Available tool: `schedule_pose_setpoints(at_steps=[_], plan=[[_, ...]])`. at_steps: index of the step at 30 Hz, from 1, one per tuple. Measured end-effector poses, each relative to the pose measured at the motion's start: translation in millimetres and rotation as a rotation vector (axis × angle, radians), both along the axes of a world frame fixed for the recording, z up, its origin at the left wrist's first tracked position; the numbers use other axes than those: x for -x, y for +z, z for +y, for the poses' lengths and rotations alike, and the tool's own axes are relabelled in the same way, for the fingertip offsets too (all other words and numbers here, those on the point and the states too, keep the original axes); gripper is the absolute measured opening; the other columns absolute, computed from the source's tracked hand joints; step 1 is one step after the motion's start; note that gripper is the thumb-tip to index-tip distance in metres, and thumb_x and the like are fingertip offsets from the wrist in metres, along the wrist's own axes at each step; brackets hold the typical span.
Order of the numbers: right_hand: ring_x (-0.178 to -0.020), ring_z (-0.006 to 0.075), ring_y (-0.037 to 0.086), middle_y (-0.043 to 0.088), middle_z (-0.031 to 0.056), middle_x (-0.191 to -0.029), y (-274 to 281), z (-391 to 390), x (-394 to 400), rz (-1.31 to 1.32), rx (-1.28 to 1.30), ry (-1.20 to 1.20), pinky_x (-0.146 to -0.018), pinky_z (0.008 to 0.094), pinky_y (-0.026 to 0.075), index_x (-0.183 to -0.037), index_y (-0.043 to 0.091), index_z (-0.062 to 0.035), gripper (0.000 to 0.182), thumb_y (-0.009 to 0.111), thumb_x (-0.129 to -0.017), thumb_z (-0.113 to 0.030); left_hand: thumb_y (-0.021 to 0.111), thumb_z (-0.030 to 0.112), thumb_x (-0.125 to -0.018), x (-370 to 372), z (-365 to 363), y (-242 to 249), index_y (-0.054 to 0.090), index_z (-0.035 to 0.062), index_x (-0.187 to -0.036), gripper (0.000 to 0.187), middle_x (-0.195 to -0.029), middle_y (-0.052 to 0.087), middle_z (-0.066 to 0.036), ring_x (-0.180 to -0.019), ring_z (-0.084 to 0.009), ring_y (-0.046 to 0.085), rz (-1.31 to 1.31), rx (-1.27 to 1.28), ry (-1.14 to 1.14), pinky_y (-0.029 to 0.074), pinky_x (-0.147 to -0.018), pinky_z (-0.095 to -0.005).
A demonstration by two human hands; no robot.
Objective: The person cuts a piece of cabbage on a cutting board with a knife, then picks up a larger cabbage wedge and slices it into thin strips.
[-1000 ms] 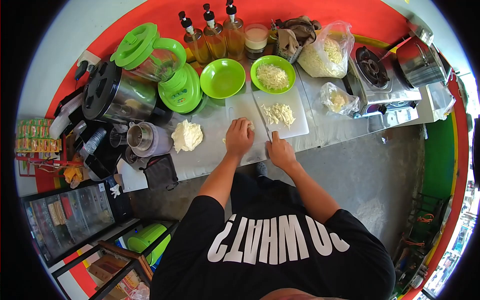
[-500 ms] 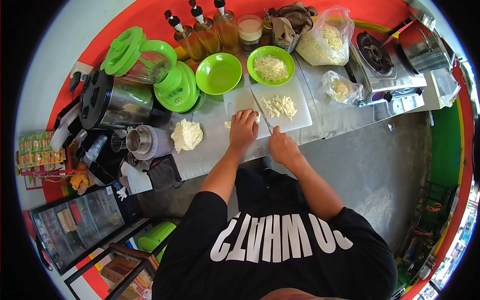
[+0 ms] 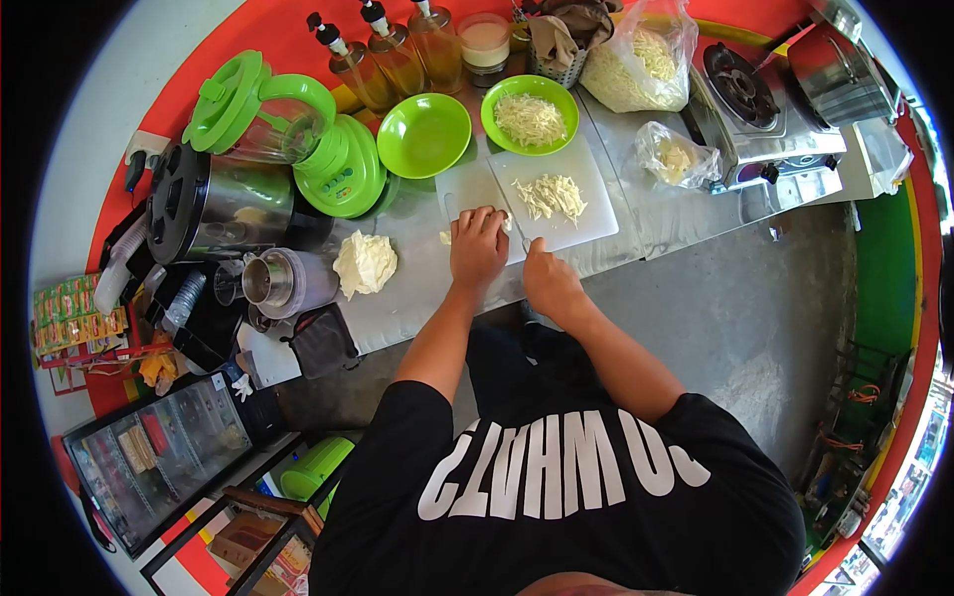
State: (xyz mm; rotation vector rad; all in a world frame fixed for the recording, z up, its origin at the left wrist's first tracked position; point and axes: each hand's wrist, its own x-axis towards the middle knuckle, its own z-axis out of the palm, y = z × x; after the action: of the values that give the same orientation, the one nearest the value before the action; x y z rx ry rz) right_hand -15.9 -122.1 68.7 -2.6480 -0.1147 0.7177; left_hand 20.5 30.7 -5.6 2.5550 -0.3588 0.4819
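My left hand (image 3: 478, 248) presses down on a pale piece of cabbage (image 3: 506, 224) on the white cutting board (image 3: 586, 223), fingers curled over it. My right hand (image 3: 549, 281) grips a knife (image 3: 517, 224) whose blade runs up across the board just right of my left fingers. A pile of shredded cabbage (image 3: 553, 196) lies on the board's right half. Behind the board stand a green bowl of shreds (image 3: 530, 115) and an empty green bowl (image 3: 424, 135).
A cabbage chunk (image 3: 364, 263) lies on the steel counter (image 3: 407, 298) to the left, near a metal cup (image 3: 266, 280), a steel pot (image 3: 214, 204) and a green blender (image 3: 298, 129). Oil bottles (image 3: 393, 55), bagged shreds (image 3: 636, 65) and a gas stove (image 3: 760, 109) stand behind and right.
The view has shifted, so the counter sits higher in frame. Both hands stay on the board; my left hand has crept slightly along the cabbage piece beside the knife.
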Motion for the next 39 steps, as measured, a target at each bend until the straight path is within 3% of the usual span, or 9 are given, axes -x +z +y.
schedule_pose_setpoints(at_steps=[11, 13, 16, 20, 22, 26, 29, 32, 39], plan=[[-0.096, 0.0469, 0.072, 0.071, 0.0328, -0.098, -3, 3, -6, 0.024, -0.031, -0.027, -0.085, 0.0507, 0.058, -0.121, 0.04, 0.0108, 0.036, 0.058, -0.092, 0.0, 0.066, 0.009, -0.084, 0, 0, 0, 0.069, 0.0102, -0.104, 0.02, -0.11, 0.067, -0.003, -0.105, -0.0282, 0.058, -0.011, 0.067, 0.04, 0.044, -0.09, -0.0413], [-0.098, 0.0522, 0.069, 0.068, 0.0379, -0.099, -1, 5, 6, 0.058, -0.051, -0.062, -0.086, 0.0555, 0.056, -0.115, 0.039, 0.0089, 0.033, 0.057, -0.089, 0.002, 0.067, 0.01, -0.083, 0, 0, 1, 0.069, 0.0099, -0.103, 0.021, -0.11, 0.067, -0.004, -0.105, -0.0291, 0.058, -0.014, 0.091, 0.039, 0.045, -0.09, -0.042], [-0.1, 0.053, 0.068, 0.068, 0.0381, -0.101, -9, 5, 9, 0.056, -0.064, -0.07, -0.088, 0.0561, 0.055, -0.113, 0.039, 0.0084, 0.031, 0.057, -0.089, 0.002, 0.067, 0.009, -0.082, -1, 0, -1, 0.069, 0.0096, -0.103, 0.021, -0.11, 0.067, -0.004, -0.104, -0.0298, 0.058, -0.026, 0.1, 0.033, 0.046, -0.09, -0.0427], [-0.1, 0.0533, 0.068, 0.067, 0.038, -0.102, -5, 8, -5, 0.057, -0.052, -0.073, -0.088, 0.0562, 0.055, -0.115, 0.039, 0.008, 0.032, 0.057, -0.09, 0.0, 0.067, 0.01, -0.082, 0, 0, 1, 0.069, 0.0101, -0.103, 0.021, -0.11, 0.066, -0.004, -0.104, -0.0293, 0.057, -0.027, 0.115, 0.033, 0.045, -0.09, -0.0419], [-0.101, 0.0475, 0.07, 0.069, 0.0344, -0.104, 0, 11, -4, 0.075, -0.022, -0.046, -0.087, 0.0507, 0.058, -0.122, 0.039, 0.0091, 0.039, 0.061, -0.09, 0.0, 0.066, 0.011, -0.082, 1, 0, 1, 0.07, 0.0102, -0.103, 0.021, -0.109, 0.066, -0.002, -0.103, -0.0277, 0.057, -0.025, 0.064, 0.05, 0.044, -0.088, -0.0415], [-0.101, 0.0472, 0.071, 0.07, 0.0338, -0.104, -10, 16, 11, 0.049, -0.01, -0.077, -0.086, 0.0501, 0.059, -0.12, 0.039, 0.0079, 0.038, 0.062, -0.09, -0.001, 0.066, 0.012, -0.083, 1, 1, -1, 0.07, 0.0109, -0.103, 0.021, -0.108, 0.065, -0.002, -0.104, -0.0274, 0.057, -0.02, 0.09, 0.056, 0.043, -0.09, -0.0416], [-0.102, 0.0535, 0.067, 0.067, 0.0374, -0.105, -15, 16, 4, 0.01, -0.046, -0.094, -0.089, 0.0568, 0.054, -0.115, 0.039, 0.0068, 0.029, 0.054, -0.091, 0.0, 0.066, 0.013, -0.083, 0, 1, -3, 0.07, 0.0114, -0.103, 0.02, -0.108, 0.065, -0.002, -0.104, -0.0272, 0.057, -0.008, 0.091, 0.067, 0.043, -0.09, -0.042], [-0.102, 0.0483, 0.07, 0.07, 0.0311, -0.104, -13, 18, -2, 0.016, 0.009, -0.043, -0.09, 0.0519, 0.057, -0.122, 0.038, 0.0079, 0.039, 0.06, -0.092, -0.003, 0.067, 0.014, -0.083, 3, 1, -4, 0.07, 0.0116, -0.102, 0.019, -0.108, 0.065, -0.001, -0.104, -0.0272, 0.057, -0.007, 0.102, 0.073, 0.043, -0.09, -0.0423], [-0.104, 0.0535, 0.066, 0.067, 0.0379, -0.105, -9, 18, 9, 0.076, -0.059, -0.134, -0.091, 0.056, 0.054, -0.115, 0.038, 0.0067, 0.03, 0.055, -0.091, 0.0, 0.068, 0.01, -0.083, 1, 1, 0, 0.067, 0.0103, -0.097, 0.014, -0.106, 0.068, -0.002, -0.1, -0.0291, 0.058, 0.011, 0.143, 0.06, 0.044, -0.087, -0.0416]])
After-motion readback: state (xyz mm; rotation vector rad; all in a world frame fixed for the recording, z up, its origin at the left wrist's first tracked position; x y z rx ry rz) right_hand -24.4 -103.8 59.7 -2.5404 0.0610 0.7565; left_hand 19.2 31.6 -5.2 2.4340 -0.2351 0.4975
